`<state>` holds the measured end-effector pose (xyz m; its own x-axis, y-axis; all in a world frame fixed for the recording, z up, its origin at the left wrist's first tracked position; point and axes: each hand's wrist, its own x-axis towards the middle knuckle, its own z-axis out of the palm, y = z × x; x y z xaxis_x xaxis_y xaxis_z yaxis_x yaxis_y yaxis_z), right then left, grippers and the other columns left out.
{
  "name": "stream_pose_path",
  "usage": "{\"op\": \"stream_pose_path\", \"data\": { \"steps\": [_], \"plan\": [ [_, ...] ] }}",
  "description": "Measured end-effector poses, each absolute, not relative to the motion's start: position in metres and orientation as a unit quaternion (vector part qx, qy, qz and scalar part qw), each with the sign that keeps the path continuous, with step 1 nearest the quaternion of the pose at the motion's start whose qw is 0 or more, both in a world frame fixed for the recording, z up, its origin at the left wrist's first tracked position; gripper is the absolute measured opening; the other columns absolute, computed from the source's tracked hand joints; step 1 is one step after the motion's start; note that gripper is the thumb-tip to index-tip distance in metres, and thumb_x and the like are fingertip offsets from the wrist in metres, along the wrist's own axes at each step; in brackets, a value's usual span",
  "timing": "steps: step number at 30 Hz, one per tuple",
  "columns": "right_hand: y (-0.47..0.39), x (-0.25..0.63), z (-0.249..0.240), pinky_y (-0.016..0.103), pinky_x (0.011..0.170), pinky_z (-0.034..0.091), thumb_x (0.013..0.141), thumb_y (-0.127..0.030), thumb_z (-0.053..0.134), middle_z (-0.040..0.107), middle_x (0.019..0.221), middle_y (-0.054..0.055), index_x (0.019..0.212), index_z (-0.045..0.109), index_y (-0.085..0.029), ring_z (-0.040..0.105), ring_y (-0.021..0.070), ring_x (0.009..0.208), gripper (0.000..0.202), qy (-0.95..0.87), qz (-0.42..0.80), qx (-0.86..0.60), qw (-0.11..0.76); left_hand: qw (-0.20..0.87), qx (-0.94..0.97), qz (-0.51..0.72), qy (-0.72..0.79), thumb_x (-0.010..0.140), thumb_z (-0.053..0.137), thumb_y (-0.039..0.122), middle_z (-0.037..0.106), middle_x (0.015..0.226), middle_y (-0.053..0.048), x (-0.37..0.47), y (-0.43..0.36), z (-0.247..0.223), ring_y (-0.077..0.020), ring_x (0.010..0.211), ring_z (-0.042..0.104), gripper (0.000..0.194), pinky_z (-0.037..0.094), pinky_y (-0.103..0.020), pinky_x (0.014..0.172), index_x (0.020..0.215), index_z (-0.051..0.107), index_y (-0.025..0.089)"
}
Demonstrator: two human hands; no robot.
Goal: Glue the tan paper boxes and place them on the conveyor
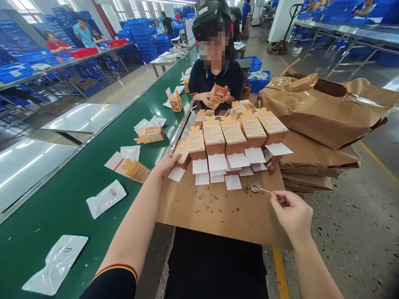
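My left hand [168, 163] is closed on the near left carton [183, 153], a small brown and tan box at the end of a row. Its white flap hangs down at the front. Between thumb and fingertips, my right hand [291, 211] pinches a thin pale stick [265, 190]. The far end of that stick is at a small clear round dish [256, 187] on the cardboard. Further cartons [213, 135] lie stacked beside my left hand, tan flaps raised behind and white flaps hanging forward.
A green conveyor [124, 224] on the left carries silvery pouches [106, 198] and open cartons [151, 134]. Brown stains mark the cardboard sheet [218, 216]. Opposite, a co-worker [215, 79] holds a carton [218, 96] in both hands. Large brown paper bags [321, 112] are piled at right.
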<state>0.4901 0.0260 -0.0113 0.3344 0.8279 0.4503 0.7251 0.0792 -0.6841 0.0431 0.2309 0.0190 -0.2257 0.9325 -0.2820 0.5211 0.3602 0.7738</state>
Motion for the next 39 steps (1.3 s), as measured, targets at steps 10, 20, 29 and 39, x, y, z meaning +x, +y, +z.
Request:
{"op": "stream_pose_path", "data": {
  "steps": [10,20,29,39],
  "plan": [
    [0.049,0.491,-0.023,0.033,0.060,0.059,0.101,-0.055,0.070,0.076,0.068,0.005,0.076,0.079,-0.026,0.066,0.0198,0.055,0.040,-0.624,0.090,-0.656,0.416,0.496,0.346,0.486,0.631,0.070,0.105,0.059,0.085,0.144,-0.019,0.003,0.096,0.013,-0.0440,0.137,0.080,0.083,0.069,-0.057,0.113,0.138,0.078,0.019],
    [0.017,0.379,-0.017,0.031,0.060,0.062,0.107,-0.031,0.075,0.080,0.078,0.003,0.090,0.086,-0.027,0.071,0.0185,0.062,0.021,-0.640,0.259,-0.530,0.491,0.553,0.370,0.488,0.565,0.065,0.116,0.054,0.084,0.146,-0.020,0.054,0.074,-0.027,-0.0465,0.142,0.079,0.086,0.063,-0.063,0.125,0.135,0.077,0.021],
    [0.051,0.289,-0.051,0.026,0.062,0.058,0.100,-0.022,0.068,0.074,0.076,0.001,0.083,0.078,-0.026,0.067,0.0161,0.063,0.020,-0.697,0.354,-0.461,0.421,0.561,0.387,0.496,0.538,0.071,0.114,0.047,0.086,0.139,-0.016,0.053,0.072,-0.039,-0.0414,0.136,0.082,0.081,0.064,-0.063,0.123,0.136,0.073,0.023],
    [0.044,0.320,-0.033,0.028,0.062,0.059,0.104,-0.026,0.069,0.075,0.076,0.001,0.085,0.079,-0.026,0.067,0.0168,0.062,0.022,-0.686,0.338,-0.478,0.433,0.526,0.436,0.473,0.556,0.070,0.112,0.050,0.082,0.144,-0.015,0.060,0.058,-0.034,-0.0417,0.141,0.079,0.086,0.065,-0.059,0.122,0.139,0.066,0.026]
  ]
}}
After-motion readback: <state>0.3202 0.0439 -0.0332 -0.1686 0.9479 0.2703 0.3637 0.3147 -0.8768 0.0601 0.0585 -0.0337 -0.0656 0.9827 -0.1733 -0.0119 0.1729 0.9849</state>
